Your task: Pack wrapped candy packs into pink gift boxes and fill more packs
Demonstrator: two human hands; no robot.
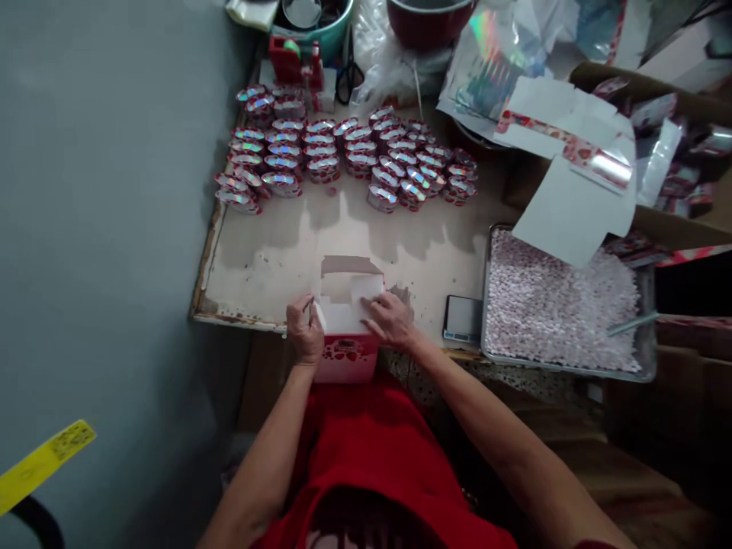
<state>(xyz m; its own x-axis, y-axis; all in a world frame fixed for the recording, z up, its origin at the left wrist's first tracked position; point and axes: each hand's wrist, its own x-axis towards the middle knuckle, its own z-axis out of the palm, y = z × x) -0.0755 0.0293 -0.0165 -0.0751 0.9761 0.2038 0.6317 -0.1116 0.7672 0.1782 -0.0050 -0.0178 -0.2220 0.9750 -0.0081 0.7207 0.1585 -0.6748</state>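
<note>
While the left hand (306,329) pinches the near-left upper edge of a red-and-white carton (347,360), the right hand (390,319) lies over the opposite side, fingertips against a white flap (367,288). Carton sits between both hands at the front edge of the table (257,259), top open. Right fingers half curled (whether gripping, cannot tell). Shiny packets (360,146) stand in rows beyond, well apart from either hand.
</note>
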